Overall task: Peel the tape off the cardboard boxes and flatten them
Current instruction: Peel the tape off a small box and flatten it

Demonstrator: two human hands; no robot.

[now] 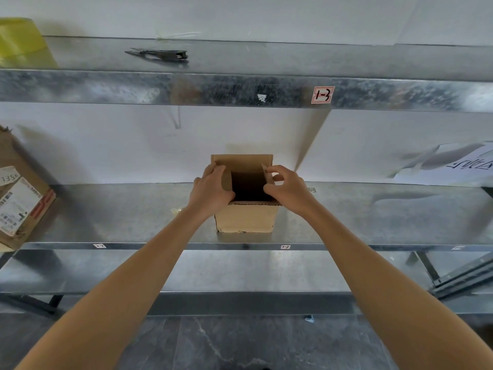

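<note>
1. Two bare hands work at the open top of a small cardboard box (246,218) that stands upright near the front edge of a metal shelf (373,217), its rear flap (241,161) raised against the white wall.
2. At the box's left rim, the left hand (210,189) has its fingers curled over the side flap in a narrow grip on the board. The right hand (289,188) pinches the right side flap between thumb and fingertips.
3. With the inside dark and apparently empty, the box is likely to handle light. It should be stiff along the panels and weak at the creases, so it may skid on the smooth metal if pulled from one side only.
4. The best hold looks to be on the flap edges and upper corners, where both hands already are. From there, pressing opposite corners inward should fold it flat once the bottom seam is freed.
5. No tape can be made out on the top, and the underside is hidden.
6. Elsewhere, a second, labelled carton (18,198) leans at the far left of the same shelf and a printed sheet (458,166) lies at the far right. On the shelf above are a dark hand tool (160,55) and a yellow object (18,41).
</note>
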